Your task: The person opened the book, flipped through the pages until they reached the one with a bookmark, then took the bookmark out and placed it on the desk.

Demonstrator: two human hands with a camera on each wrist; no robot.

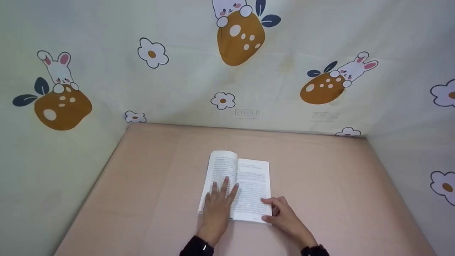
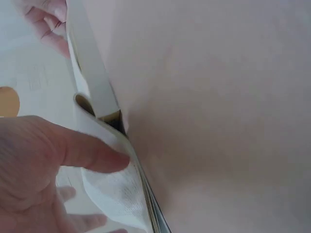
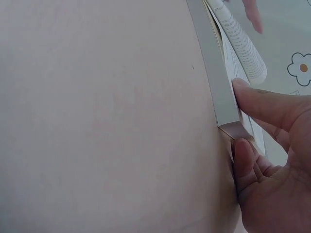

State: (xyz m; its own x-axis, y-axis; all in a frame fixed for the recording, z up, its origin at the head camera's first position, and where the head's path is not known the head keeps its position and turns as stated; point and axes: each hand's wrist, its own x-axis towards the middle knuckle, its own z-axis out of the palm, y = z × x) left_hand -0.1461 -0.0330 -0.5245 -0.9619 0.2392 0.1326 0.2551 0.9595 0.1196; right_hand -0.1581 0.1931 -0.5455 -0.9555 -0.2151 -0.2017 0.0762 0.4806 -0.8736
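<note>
An open paperback book (image 1: 251,188) lies on the table, its printed pages facing up and the left-hand pages bowed near the spine. My left hand (image 1: 217,206) rests with spread, straight fingers on the left page; in the left wrist view its thumb (image 2: 104,154) lies across the bowed pages near the book's lower edge. At the lower right corner, my right hand (image 1: 286,217) holds the book's edge. The right wrist view has its thumb (image 3: 252,99) on the page and a curled finger (image 3: 243,158) against the side of the thick page block.
The book sits on a pinkish-beige tabletop (image 1: 149,170). Pale sheeting (image 1: 185,81) printed with rabbits, orange fruit and flowers rises at the back and both sides. Dark cuffs (image 1: 197,246) cover both wrists.
</note>
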